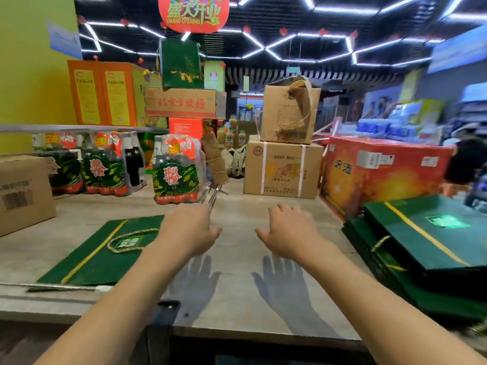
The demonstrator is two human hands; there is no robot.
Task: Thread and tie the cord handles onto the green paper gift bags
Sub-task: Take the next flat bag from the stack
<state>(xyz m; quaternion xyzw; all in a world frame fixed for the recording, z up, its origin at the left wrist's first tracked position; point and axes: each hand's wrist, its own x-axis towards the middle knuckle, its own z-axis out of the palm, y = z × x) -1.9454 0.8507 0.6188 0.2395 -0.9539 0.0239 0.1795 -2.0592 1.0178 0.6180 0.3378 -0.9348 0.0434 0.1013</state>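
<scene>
In the head view, our left hand [188,230] and right hand [288,233] hover side by side over the bare grey stone-look surface [237,291]. Both are palm down, with the fingers [284,210] apart and relaxed and nothing held in either; their shadows fall spread on the surface just below.

Near left of the left hand lies a flat dark green paper gift bag with a yellow stripe [87,262]. A twisted green-and-gold cord handle [129,242] is looped on top of it, so we judge this bag to be already corded. At the right edge sits a stack of flat green paper gift bags [421,241], with a short piece of cord [380,242] showing at its left side. Far off, an upright green gift bag [181,64] stands on a printed carton.

We seem to be between bags, so the step in hand is probably fetching the next one. To do it well, we should:

- Take only the top bag off the right stack with the right hand.
- Lay it flat in the open middle, with its punched edge towards us.
- Pinch the cord close to its tip so it does not fray at the hole.
- Knot it snug against the inside of the paper.
</scene>
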